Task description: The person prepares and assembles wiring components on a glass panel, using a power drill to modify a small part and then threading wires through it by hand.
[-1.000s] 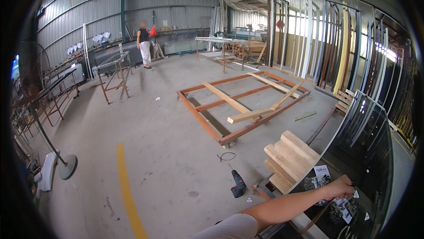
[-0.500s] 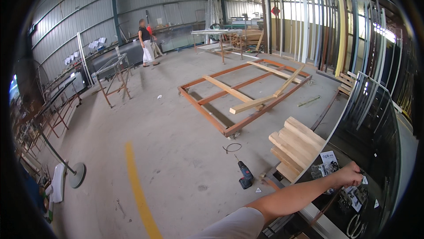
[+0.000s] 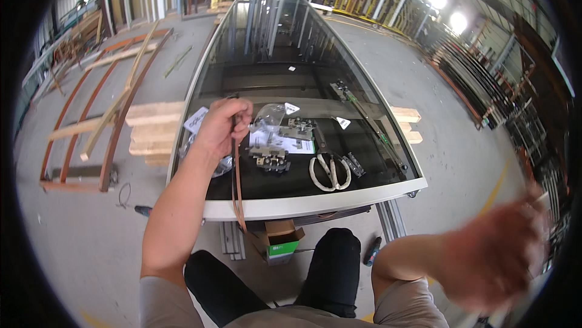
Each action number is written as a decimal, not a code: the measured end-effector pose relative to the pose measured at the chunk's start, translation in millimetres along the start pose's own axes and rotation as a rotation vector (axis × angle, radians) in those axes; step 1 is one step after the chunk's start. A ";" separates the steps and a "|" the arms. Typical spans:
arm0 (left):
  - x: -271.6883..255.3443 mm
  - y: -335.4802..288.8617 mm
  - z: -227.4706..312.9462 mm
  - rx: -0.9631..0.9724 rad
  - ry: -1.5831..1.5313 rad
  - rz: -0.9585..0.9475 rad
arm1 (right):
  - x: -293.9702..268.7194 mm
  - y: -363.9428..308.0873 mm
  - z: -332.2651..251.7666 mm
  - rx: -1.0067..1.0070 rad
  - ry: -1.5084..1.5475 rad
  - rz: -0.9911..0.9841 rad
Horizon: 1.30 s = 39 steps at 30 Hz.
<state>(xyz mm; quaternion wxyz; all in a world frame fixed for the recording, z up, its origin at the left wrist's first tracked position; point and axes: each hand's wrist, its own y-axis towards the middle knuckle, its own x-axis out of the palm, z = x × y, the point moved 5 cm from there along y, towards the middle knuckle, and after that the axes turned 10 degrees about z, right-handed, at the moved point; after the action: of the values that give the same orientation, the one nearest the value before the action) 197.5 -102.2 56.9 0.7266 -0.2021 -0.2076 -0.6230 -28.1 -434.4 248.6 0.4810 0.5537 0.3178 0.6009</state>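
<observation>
My left hand [image 3: 225, 123] is closed over the left part of a dark glass panel [image 3: 242, 85] with a pale frame. From its fingers a thin brown strip [image 3: 237, 185] hangs down past the panel's near edge. My right hand [image 3: 500, 252] is raised off to the right, away from the panel, and motion smears its fingers. On the glass beside my left hand lie metal fittings [image 3: 271, 159], a clear plastic bag [image 3: 271, 114] and scissors [image 3: 313, 173] with white-wrapped handles. A long rod with fittings [image 3: 371, 123] rests along the right side.
Stacked wooden blocks [image 3: 154, 131] are beneath the panel. An opened green-and-white carton [image 3: 282, 248] sits on the floor near my knees. To the left lies a reddish-brown frame [image 3: 115, 158] with timber across it. Metal racks [image 3: 479, 85] stand far right.
The view has swung right and down onto the glass panel. My right hand has come into view, moving. My left hand stays closed over the panel, and the hanging strip now shows clearly.
</observation>
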 end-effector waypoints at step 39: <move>-75.9 -145.6 12.9 0.377 0.476 0.350 | -152.5 -232.1 92.8 -0.174 -1.151 -0.491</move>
<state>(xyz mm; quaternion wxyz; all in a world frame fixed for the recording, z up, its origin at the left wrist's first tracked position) 42.4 -53.4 30.7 0.8749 0.0539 -0.1058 -0.4696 103.0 -512.4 -1.4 0.7421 0.6580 0.0759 0.1027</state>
